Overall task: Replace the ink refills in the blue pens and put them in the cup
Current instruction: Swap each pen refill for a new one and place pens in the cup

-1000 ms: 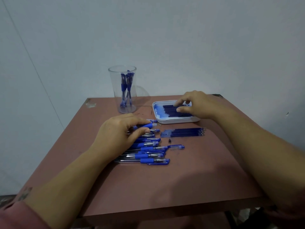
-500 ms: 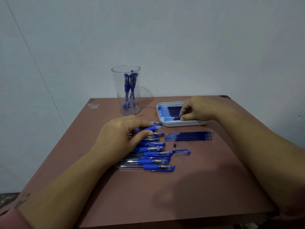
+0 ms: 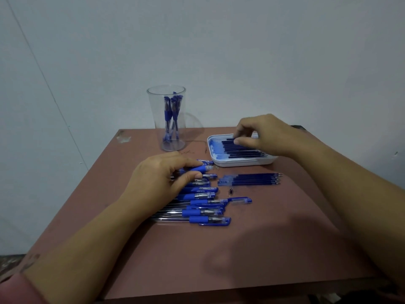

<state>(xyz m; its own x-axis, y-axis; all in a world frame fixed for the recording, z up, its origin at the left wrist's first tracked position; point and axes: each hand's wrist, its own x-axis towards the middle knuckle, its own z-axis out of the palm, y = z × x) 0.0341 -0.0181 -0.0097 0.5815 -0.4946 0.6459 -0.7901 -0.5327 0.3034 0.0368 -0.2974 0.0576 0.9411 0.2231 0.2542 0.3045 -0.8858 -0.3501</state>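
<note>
Several blue pens (image 3: pixel 197 205) lie in a row on the brown table (image 3: pixel 252 249). My left hand (image 3: pixel 162 178) grips an open pen barrel (image 3: pixel 205 168) at the far end of that row, thumb below and fingers on top. My right hand (image 3: pixel 263 134) hovers over the white tray (image 3: pixel 241 162) of dark refills (image 3: pixel 243 149), fingertips pinching at one refill. A clear cup (image 3: pixel 167 119) holding a few blue pens stands at the back of the table.
Several loose refills (image 3: pixel 252 179) lie side by side in front of the tray. A small dark pen tip (image 3: pixel 230 190) and a loose blue cap (image 3: pixel 240 200) sit beside the pen row. A pale wall runs behind the table.
My right hand has lifted slightly and drawn its fingers together over the refills in the tray. My left hand stays on the pen barrel.
</note>
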